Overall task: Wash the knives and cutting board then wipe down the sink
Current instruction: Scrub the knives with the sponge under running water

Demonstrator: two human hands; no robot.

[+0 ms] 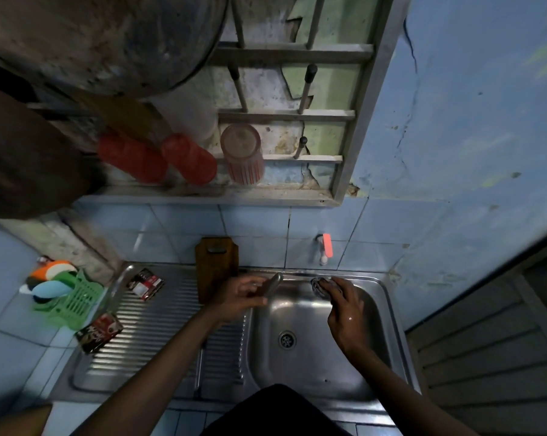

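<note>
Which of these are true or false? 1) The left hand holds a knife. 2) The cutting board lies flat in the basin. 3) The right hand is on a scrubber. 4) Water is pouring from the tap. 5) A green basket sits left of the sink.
1) True: the left hand grips a knife.
2) False: the cutting board stands against the tiled wall, on the draining side.
3) True: the right hand holds a scrubber at the sink rim.
4) False: no stream shows below the tap.
5) True: the green basket holds utensils.
</note>
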